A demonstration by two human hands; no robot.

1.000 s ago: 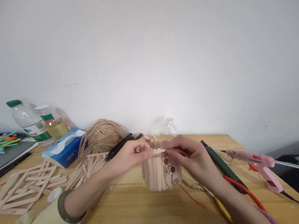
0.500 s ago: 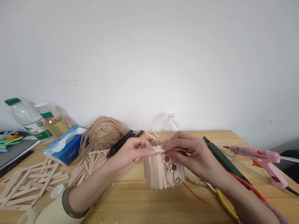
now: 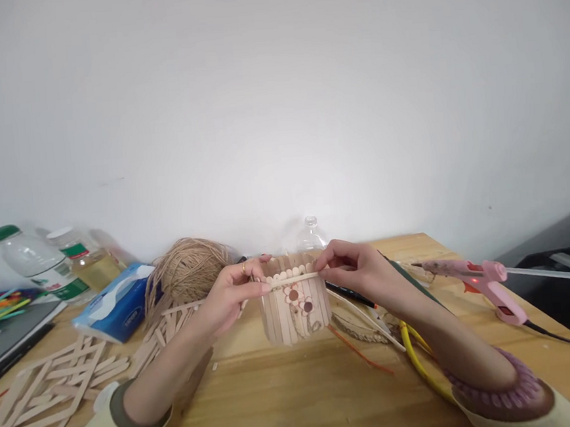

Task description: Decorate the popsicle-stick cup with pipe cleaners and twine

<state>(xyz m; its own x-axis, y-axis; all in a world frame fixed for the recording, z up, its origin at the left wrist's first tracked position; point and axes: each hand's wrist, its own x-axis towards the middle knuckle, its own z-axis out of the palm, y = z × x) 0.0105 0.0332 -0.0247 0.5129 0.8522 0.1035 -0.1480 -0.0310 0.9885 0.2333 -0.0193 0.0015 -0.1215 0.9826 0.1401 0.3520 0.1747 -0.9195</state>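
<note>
A round cup of wooden craft sticks point(image 3: 279, 319) is in front of me, its front decorated with two flowers with dark red centres and a curl of twine. A thin pale cord point(image 3: 294, 280) runs across the front just below the stick tops. My left hand point(image 3: 236, 293) is closed on the cup's left rim, thumb pressing the cord's left part. At the right rim, my right hand point(image 3: 353, 265) pinches the cord between thumb and fingers. From there a loose pale length trails down to the right. Both hands' far fingertips are partly hidden behind the rim.
A pink glue gun point(image 3: 490, 279) with its red light on stands at right, near a yellow cable point(image 3: 415, 368). Left are a twine ball point(image 3: 190, 267), a blue tissue pack point(image 3: 117, 305), loose craft sticks point(image 3: 56, 383) and bottles point(image 3: 55, 271). A clear bottle point(image 3: 311, 234) stands behind the cup.
My hands have spread apart along the rim, the right one sliding to the cup's right edge. The cup has turned slightly, bringing the flowers toward its middle. The view has shifted.
</note>
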